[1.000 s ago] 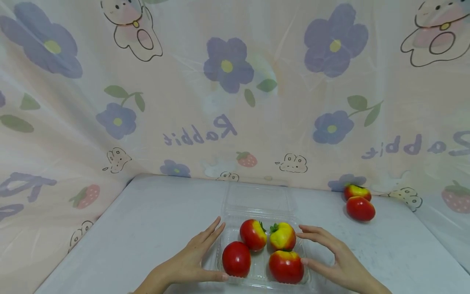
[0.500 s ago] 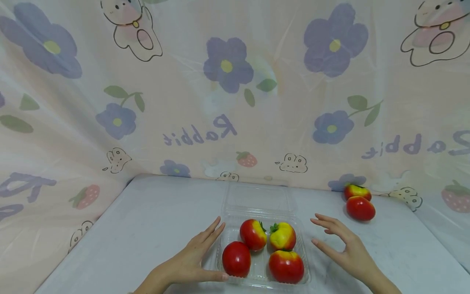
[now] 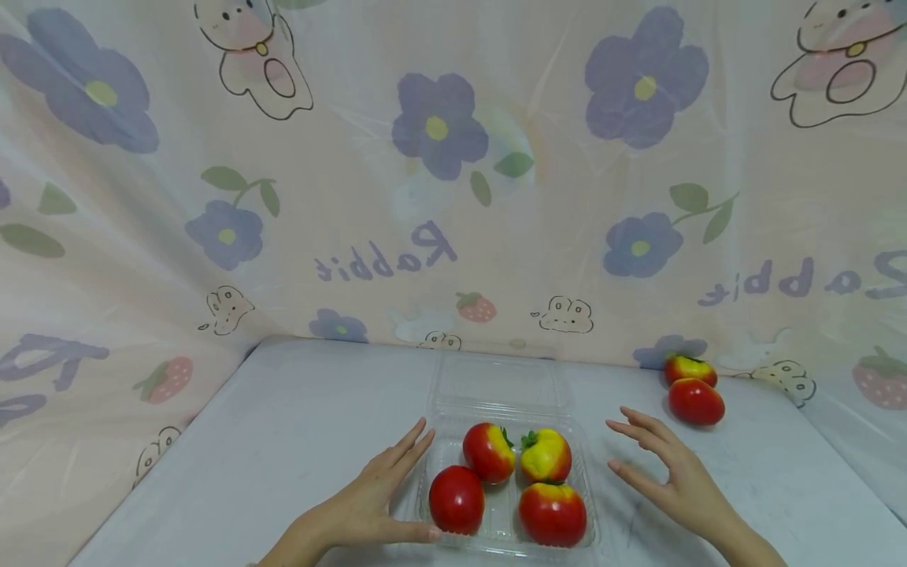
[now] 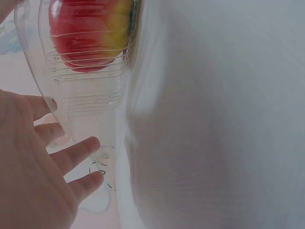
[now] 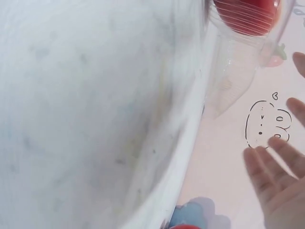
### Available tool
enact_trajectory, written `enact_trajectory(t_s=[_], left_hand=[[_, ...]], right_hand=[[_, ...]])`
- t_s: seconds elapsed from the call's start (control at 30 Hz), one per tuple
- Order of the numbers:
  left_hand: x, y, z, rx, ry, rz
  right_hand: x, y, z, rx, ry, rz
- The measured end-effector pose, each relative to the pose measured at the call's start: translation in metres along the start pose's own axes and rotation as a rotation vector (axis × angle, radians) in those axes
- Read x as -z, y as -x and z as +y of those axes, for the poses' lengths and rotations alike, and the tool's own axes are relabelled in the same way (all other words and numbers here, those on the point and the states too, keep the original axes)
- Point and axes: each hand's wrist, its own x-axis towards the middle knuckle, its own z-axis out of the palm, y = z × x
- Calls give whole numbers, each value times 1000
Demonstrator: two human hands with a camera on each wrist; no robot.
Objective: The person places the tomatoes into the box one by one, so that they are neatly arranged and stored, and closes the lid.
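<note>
A clear plastic clamshell box (image 3: pixel 501 516) lies on the table with its lid (image 3: pixel 499 386) folded back. Several tomato-like red-and-yellow fruits sit in it: a red one (image 3: pixel 457 500) front left, a yellow-topped one (image 3: pixel 546 455) at the back right, and others beside them. My left hand (image 3: pixel 372 500) rests along the box's left side, thumb at the front corner; in the left wrist view its fingers (image 4: pixel 76 155) spread near the rim. To the right of the box my right hand (image 3: pixel 680 476) hovers apart from it, fingers spread and holding nothing.
Two more red-and-yellow fruits, a nearer one (image 3: pixel 697 402) and one behind it (image 3: pixel 690 370), stand at the back right of the white table (image 3: pixel 283 425). A printed curtain (image 3: pixel 496 236) with flowers and rabbits closes off the back and sides.
My right hand has drawn away from the box's right side, moving right and slightly back toward the two outer fruits. My left hand, the box and the fruits have stayed put.
</note>
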Motion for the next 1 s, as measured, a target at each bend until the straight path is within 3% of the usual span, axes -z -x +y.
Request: enact_trajectory(t_s=[0.23, 0.67, 1.0], left_hand=[[-1, 0, -1, -10, -2, 4], [0, 0, 0, -6, -4, 1], [-1, -1, -2, -6, -6, -1]], right_hand=[[4, -2, 6, -43, 30, -74], [10, -6, 20, -108, 52, -113], [14, -11, 33, -74, 79, -52]])
